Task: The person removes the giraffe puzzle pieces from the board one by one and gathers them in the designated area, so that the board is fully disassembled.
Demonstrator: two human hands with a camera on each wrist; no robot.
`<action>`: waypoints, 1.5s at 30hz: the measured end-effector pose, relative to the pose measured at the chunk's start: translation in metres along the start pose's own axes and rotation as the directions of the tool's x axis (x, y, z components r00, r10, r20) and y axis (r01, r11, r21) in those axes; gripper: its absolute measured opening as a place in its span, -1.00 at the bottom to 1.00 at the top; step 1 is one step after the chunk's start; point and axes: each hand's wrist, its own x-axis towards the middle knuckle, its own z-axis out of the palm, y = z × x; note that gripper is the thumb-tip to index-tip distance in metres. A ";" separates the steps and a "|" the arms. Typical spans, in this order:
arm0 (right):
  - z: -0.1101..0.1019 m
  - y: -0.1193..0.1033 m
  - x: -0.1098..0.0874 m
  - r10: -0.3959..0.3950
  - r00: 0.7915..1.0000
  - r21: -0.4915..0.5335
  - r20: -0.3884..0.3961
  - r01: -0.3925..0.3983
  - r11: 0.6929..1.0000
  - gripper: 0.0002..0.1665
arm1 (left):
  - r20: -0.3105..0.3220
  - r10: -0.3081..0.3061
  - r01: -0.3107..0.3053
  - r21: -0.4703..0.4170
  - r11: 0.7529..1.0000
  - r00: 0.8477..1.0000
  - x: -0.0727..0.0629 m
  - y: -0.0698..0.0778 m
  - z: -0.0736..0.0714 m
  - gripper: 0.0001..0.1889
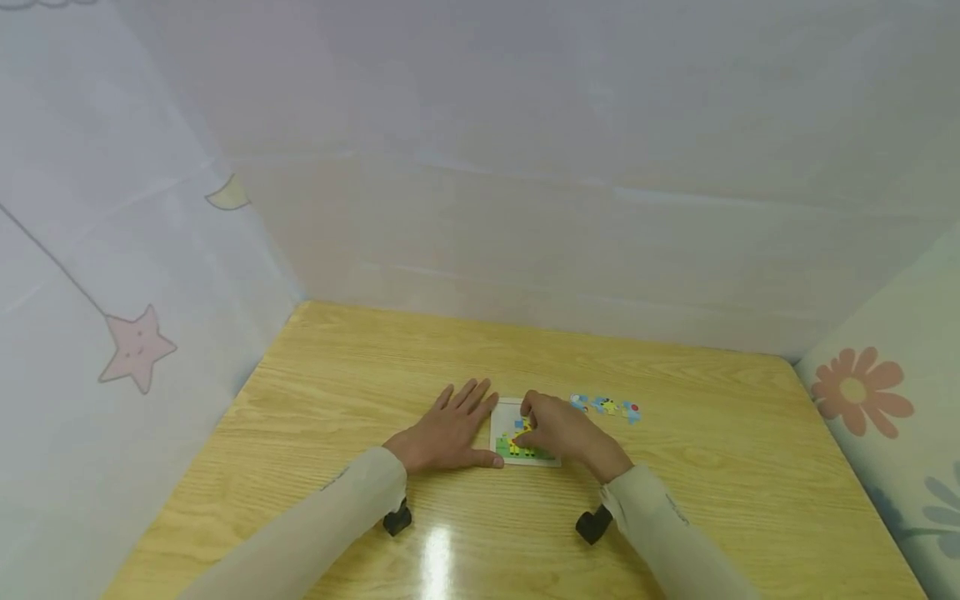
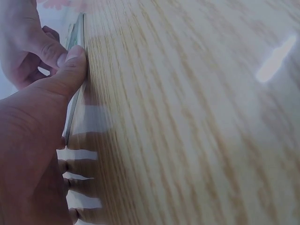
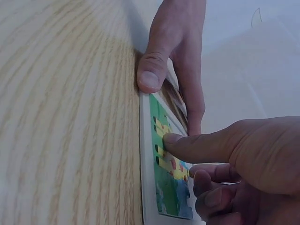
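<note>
A small jigsaw puzzle board (image 1: 506, 406) with a pale frame lies flat on the table. Its lower part shows yellow, red-spotted animal pieces (image 3: 177, 164) on green. My left hand (image 1: 447, 432) is spread flat along the board's left side, its thumb resting on the near left corner. Over the board, my right hand (image 1: 562, 427) has its thumb on a yellow puzzle piece and its other fingers curled against the piece's far side. The hand partly hides that piece. Several loose blue and yellow puzzle pieces (image 1: 605, 406) lie right of the board.
The wooden table (image 1: 360, 358) carries the board and pieces. Pale fabric walls (image 1: 525, 233) stand along its back and sides. Under each sleeve, a black wrist device (image 1: 397, 518) hangs near the tabletop.
</note>
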 end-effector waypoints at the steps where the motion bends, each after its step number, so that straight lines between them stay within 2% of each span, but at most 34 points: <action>1: 0.000 0.000 0.000 0.001 1.000 0.004 0.001 -0.001 1.000 -0.49 | 0.001 -0.002 0.002 0.000 1.000 1.000 0.000 0.000 0.000 0.14; 9: 0.002 -0.002 0.001 0.008 1.000 -0.004 -0.020 -0.008 1.000 -0.50 | -0.001 0.001 -0.001 -0.008 1.000 1.000 -0.002 0.001 -0.001 0.12; 22: 0.011 0.003 -0.002 -0.037 0.996 0.017 -0.085 0.039 0.999 -0.44 | 0.004 0.002 -0.002 -0.003 1.000 1.000 -0.002 -0.001 0.002 0.14; 26: 0.014 0.006 -0.004 -0.078 0.989 0.013 -0.123 0.080 0.997 -0.48 | 0.007 -0.003 0.003 0.010 1.000 1.000 -0.003 -0.001 0.000 0.15; 32: 0.020 0.008 -0.009 -0.163 0.968 -0.043 -0.190 0.158 0.986 -0.55 | 0.000 0.003 -0.003 0.005 1.000 1.000 -0.002 0.000 -0.001 0.13; 41: 0.023 0.005 -0.016 -0.154 0.977 -0.084 -0.150 0.142 0.986 -0.59 | -0.001 0.010 -0.010 -0.012 1.000 1.000 -0.001 0.001 -0.002 0.13; 45: 0.020 0.008 -0.018 -0.155 0.975 -0.058 -0.160 0.147 0.987 -0.64 | 0.003 0.007 -0.007 -0.012 1.000 1.000 -0.001 0.001 -0.002 0.13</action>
